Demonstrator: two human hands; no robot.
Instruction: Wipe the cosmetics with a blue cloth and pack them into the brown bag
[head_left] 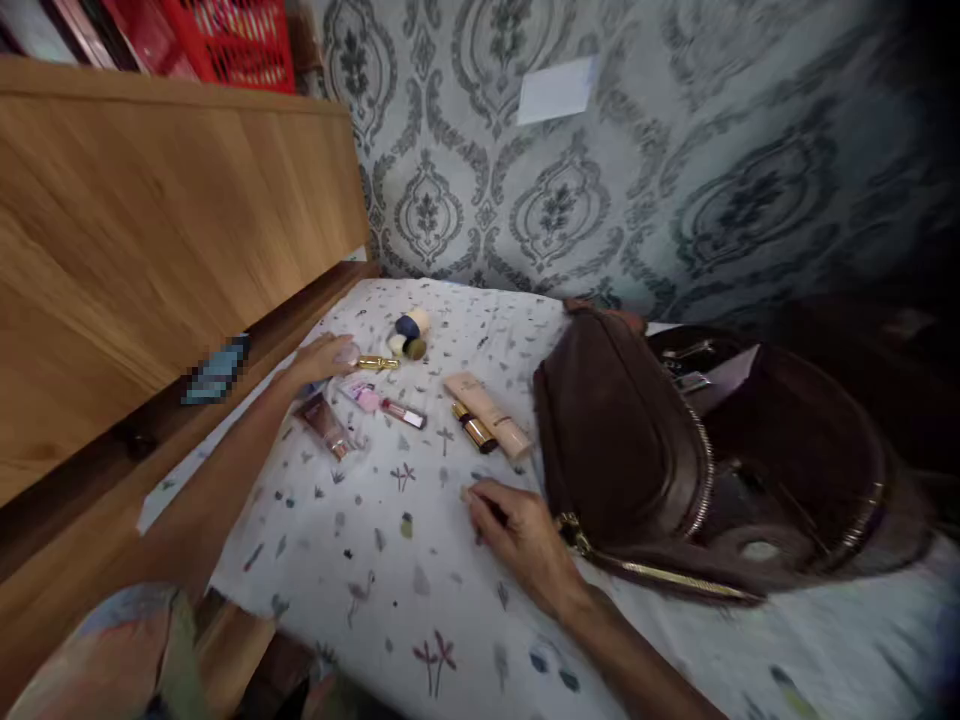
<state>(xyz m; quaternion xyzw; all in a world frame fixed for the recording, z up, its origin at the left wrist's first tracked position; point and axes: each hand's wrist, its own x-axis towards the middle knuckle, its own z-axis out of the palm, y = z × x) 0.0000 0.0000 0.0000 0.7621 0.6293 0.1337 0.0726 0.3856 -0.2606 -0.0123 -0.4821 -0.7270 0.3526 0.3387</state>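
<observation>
My left hand [321, 360] reaches over the far left of the patterned cloth, fingers bent around a pale, clear item too blurred to name. Touching or just beyond its fingertips is a gold tube [379, 362]. Closer to me lie a brown squeeze tube [322, 422], a pink-and-lilac item [361, 396] and a lip gloss tube [403, 413]. My right hand [521, 540] rests near the middle with curled fingers, nothing visible in them. Beyond it are a gold-and-black bottle [474, 428] and a beige squeeze tube [489, 412].
A brown bag [622, 430] lies unzipped on the right, with items inside. Small rounded blue, cream and olive pieces [409, 332] sit at the back. A wooden cabinet [165, 220] borders the left, with a red basket [240, 45] on top. Patterned wallpaper [480, 180] rises behind.
</observation>
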